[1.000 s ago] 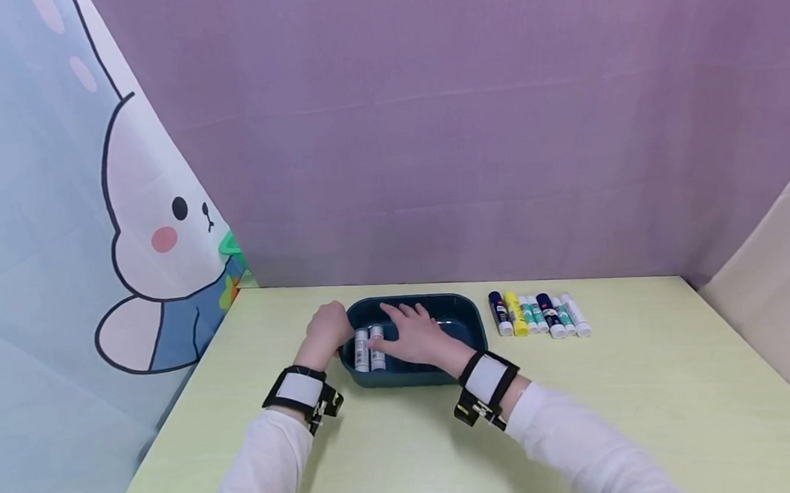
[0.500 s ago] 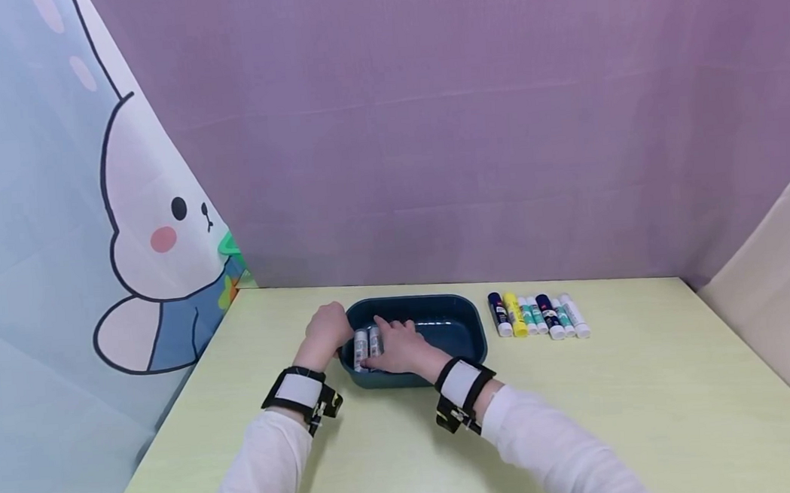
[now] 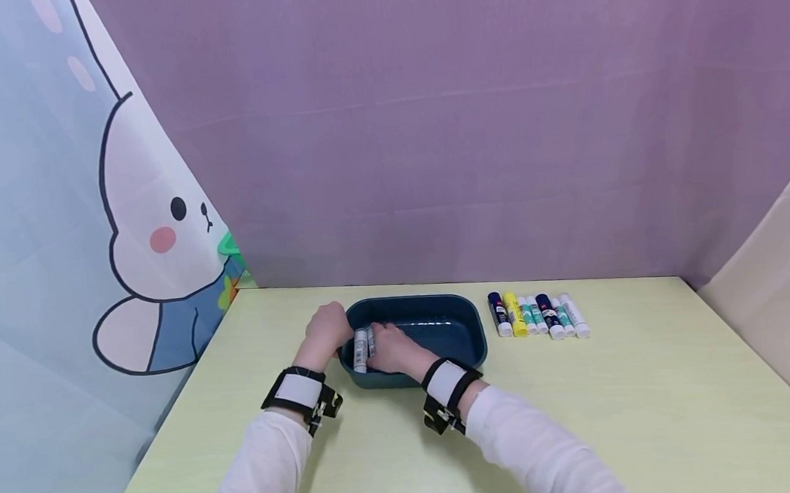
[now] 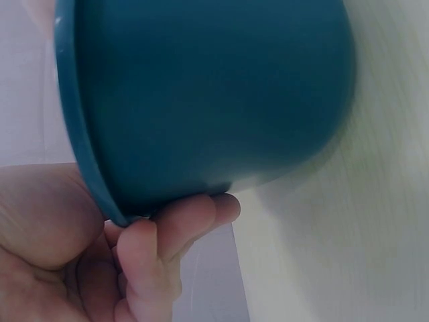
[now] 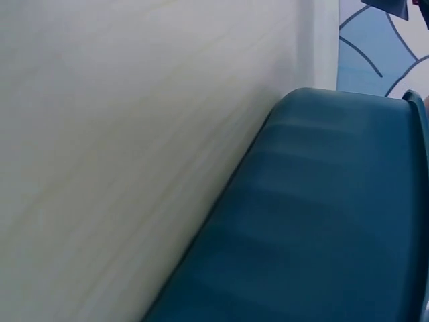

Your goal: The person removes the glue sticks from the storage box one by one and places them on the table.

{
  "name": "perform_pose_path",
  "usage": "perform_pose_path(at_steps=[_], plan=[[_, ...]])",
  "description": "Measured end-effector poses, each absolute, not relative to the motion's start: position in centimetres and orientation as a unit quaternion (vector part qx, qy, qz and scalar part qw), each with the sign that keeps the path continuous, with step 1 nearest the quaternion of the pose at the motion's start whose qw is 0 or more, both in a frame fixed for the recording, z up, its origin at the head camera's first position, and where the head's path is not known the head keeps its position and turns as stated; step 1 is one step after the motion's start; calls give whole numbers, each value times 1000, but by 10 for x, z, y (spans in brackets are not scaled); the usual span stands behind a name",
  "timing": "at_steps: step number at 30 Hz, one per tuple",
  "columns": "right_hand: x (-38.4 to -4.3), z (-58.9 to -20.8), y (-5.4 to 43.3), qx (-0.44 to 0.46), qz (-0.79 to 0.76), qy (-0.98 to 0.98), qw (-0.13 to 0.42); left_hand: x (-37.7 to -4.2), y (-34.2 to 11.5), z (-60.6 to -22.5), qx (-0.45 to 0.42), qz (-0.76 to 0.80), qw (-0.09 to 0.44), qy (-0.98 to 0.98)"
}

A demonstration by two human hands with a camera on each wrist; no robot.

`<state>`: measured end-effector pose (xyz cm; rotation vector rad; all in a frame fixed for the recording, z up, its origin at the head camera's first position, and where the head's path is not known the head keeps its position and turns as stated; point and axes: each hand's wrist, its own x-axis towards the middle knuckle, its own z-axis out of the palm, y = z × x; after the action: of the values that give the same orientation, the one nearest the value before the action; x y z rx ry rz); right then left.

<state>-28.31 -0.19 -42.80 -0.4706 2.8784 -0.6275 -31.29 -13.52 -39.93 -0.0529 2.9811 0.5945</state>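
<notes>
A dark teal plastic basin (image 3: 450, 343) stands on the table. My left hand (image 3: 328, 330) grips its left rim; the left wrist view shows curled fingers (image 4: 144, 261) against the basin's outer wall (image 4: 214, 87). Two white glue sticks lie side by side in the left end: one (image 3: 361, 350) in plain sight, the other (image 3: 371, 341) mostly covered by my right hand (image 3: 397, 350). That hand reaches into the basin, its fingers curled about the covered glue stick. In the right wrist view the basin's near wall (image 5: 315, 215) hides the fingers.
Right of the basin, several glue sticks lie in a row on the table: navy ones (image 3: 499, 315), a yellow one (image 3: 515, 314), green-and-white ones (image 3: 537, 315) and a white one (image 3: 575, 316). A purple curtain (image 3: 457, 160) hangs behind the table's back edge.
My right hand has moved left inside the basin and its spread fingers have closed around the right-hand glue stick. My left hand has stayed at the rim.
</notes>
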Motion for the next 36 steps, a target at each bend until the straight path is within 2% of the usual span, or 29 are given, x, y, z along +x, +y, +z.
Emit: perform_pose_path(at_steps=[18, 36], plan=[[-290, -437, -3, -132, -214, 967, 35, -313, -133, -400, -20, 199, 49, 978], [-288, -434, -4, -112, -218, 968, 58, -312, -133, -399, -21, 194, 48, 980]])
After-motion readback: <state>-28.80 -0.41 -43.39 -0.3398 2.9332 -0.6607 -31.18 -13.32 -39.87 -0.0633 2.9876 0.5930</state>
